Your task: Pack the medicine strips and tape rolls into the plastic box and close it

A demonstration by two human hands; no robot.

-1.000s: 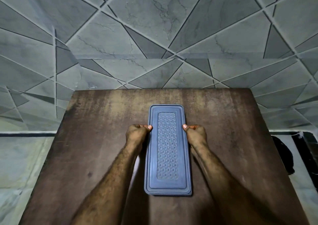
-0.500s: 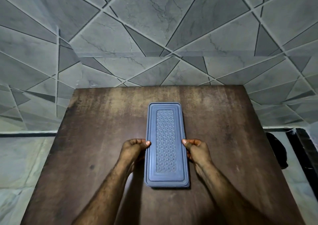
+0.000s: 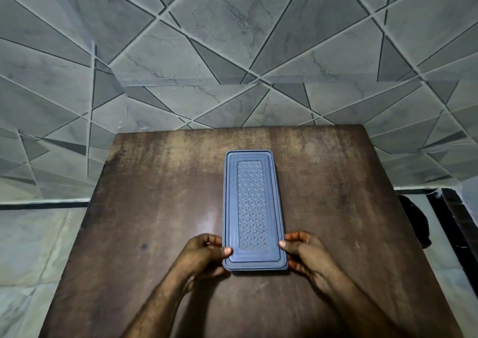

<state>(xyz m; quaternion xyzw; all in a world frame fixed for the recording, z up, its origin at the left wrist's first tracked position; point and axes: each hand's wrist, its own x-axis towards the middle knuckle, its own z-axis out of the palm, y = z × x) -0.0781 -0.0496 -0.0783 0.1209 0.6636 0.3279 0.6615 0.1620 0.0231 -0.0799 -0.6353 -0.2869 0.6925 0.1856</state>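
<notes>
Long, narrow blue-grey box (image 3: 254,208) lying flat mid-tabletop (image 3: 155,208), lid on, raised panel embossed with a scale pattern, stepped rim around it. Left hand (image 3: 207,253) and right hand (image 3: 305,251) gripping opposite long sides at the near end, thumbs pressed on the lid edge.

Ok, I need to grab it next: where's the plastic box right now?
In the head view, the plastic box lies lid-on at the middle of the wooden table, its near end between the left hand and right hand.
</notes>
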